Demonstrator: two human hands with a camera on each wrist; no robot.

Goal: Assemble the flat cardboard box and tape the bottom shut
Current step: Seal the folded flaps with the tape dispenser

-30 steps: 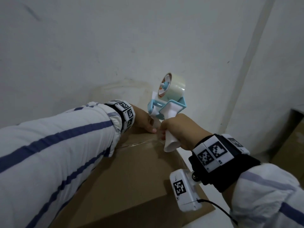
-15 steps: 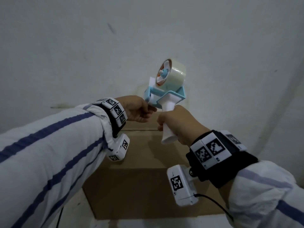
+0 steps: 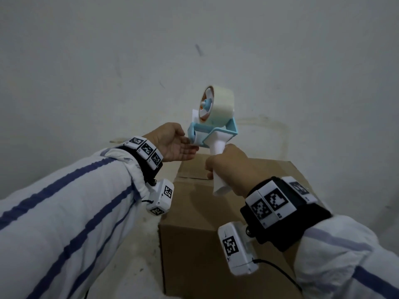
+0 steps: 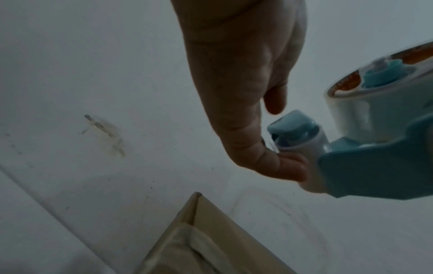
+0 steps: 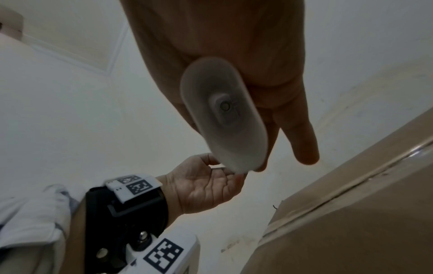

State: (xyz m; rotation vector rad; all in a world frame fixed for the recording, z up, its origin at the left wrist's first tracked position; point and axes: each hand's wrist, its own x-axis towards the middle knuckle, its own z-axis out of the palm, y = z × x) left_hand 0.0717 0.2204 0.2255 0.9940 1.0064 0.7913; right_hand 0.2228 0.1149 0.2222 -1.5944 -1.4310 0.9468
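A brown cardboard box (image 3: 207,238) stands upright before me, with clear tape along its top seam (image 5: 365,166) and over the far edge (image 4: 187,239). Above its far end I hold a blue and white tape dispenser (image 3: 212,134) carrying a clear tape roll (image 3: 220,106). My right hand (image 3: 218,169) grips the white handle (image 5: 222,115), clear of the box. Palm up, my left hand (image 3: 190,144) reaches the dispenser's front roller (image 4: 295,133). There its thumb and finger (image 4: 269,157) pinch what looks like the loose tape end.
A white wall (image 3: 151,61) with scuffs and a faint stain rises right behind the box. Pale floor (image 3: 133,266) lies to the box's left. Small white camera units hang under both wrists, close to the box top.
Both hands have lifted off the box top. The dispenser has risen away from the seam. My left hand has turned palm up and moved to the dispenser's front roller.
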